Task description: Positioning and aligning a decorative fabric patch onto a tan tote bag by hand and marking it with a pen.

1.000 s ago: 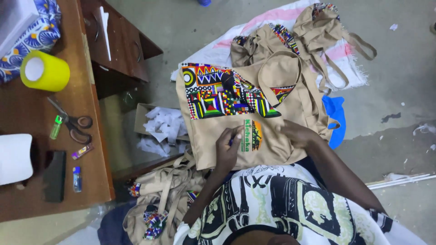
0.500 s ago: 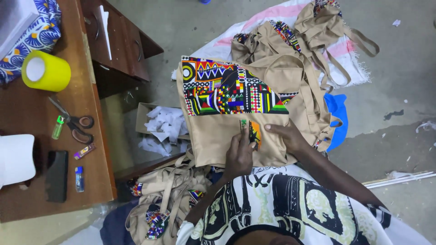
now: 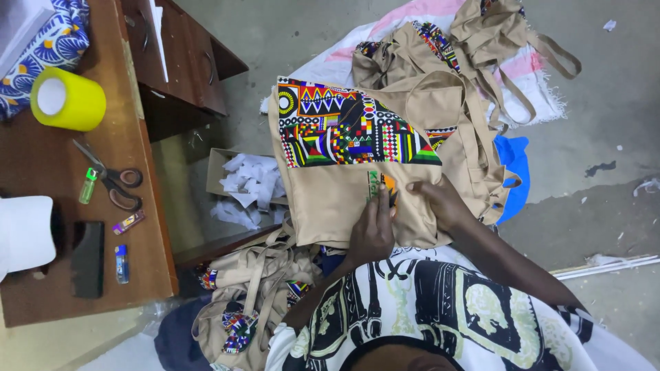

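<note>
Lap: tan bag (image 3: 344,199) under both hands.

Even, fairly bright overhead light; soft shadows under the wooden desk (image 3: 148,227); colours vivid, focus sharp, slight wide-angle stretch toward the edges

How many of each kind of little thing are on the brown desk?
Yellow tape roll: 1
Scissors: 1
Small lighters (green, orange, blue): 3
Black flat block: 1
White cap: 1
Patterned blue cloth: 1
Total: 8 things on the desk.
</note>
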